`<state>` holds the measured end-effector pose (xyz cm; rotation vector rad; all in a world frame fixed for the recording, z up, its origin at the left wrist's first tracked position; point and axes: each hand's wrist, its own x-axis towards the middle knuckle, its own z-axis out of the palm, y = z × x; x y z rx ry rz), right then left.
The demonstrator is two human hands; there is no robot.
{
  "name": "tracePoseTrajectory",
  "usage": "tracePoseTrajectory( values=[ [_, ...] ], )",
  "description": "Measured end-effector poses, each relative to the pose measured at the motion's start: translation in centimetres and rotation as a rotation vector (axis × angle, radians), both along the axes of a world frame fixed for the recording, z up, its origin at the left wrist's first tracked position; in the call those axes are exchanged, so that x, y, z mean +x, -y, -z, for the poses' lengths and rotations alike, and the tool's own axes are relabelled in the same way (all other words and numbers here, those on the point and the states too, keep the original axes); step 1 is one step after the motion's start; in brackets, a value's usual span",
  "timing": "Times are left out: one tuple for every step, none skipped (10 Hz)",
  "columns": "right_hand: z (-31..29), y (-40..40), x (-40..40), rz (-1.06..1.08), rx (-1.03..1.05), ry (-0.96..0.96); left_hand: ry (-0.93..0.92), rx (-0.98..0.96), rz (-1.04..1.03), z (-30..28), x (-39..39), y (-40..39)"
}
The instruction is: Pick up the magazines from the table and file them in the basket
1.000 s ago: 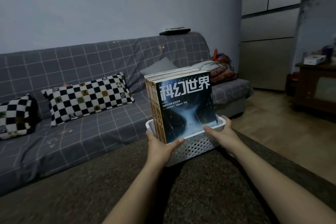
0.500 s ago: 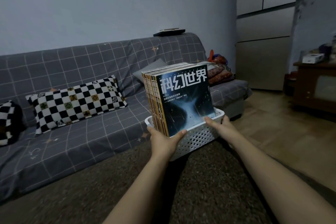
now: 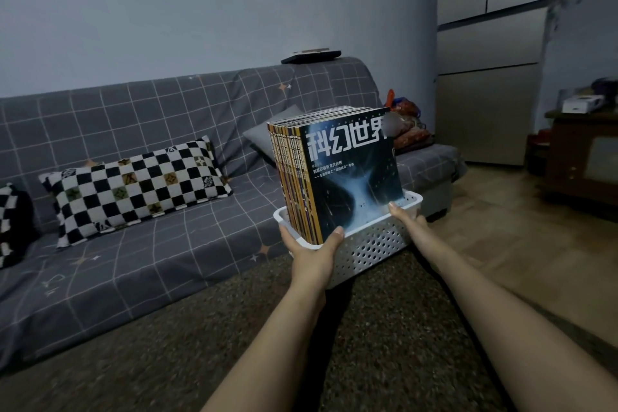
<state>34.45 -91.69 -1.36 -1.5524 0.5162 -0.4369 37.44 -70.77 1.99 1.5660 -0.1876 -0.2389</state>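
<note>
left hand (image 3: 309, 252), right hand (image 3: 408, 217), grips closed

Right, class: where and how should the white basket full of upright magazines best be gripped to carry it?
Probably at its two short ends, one hand from each side, as the left hand and right hand grip the white basket now. The magazines stand tall above the rim, so thumbs pressed on the front cover likely stop them tipping.

The front magazine (image 3: 351, 174) in the basket (image 3: 374, 244) bears large white characters "科幻世界" on its cover.
</note>
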Motion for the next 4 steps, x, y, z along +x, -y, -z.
tracePoseTrajectory(
  values=[
    [0.02, -0.01, 0.16, 0.017, 0.022, 0.006, -0.005, 0.020, -0.013, -0.01, -0.36, 0.45],
    [-0.10, 0.06, 0.14, 0.034, 0.055, 0.008, -0.017, 0.020, -0.008, -0.01, -0.53, 0.79],
    [-0.04, -0.03, 0.15, 0.035, 0.057, 0.016, -0.015, 0.007, -0.007, 0.33, -0.40, 0.79],
    [-0.03, -0.30, -0.04, 0.049, 0.058, 0.017, 0.008, 0.020, -0.009, 0.25, -0.44, 0.77]
  ],
)
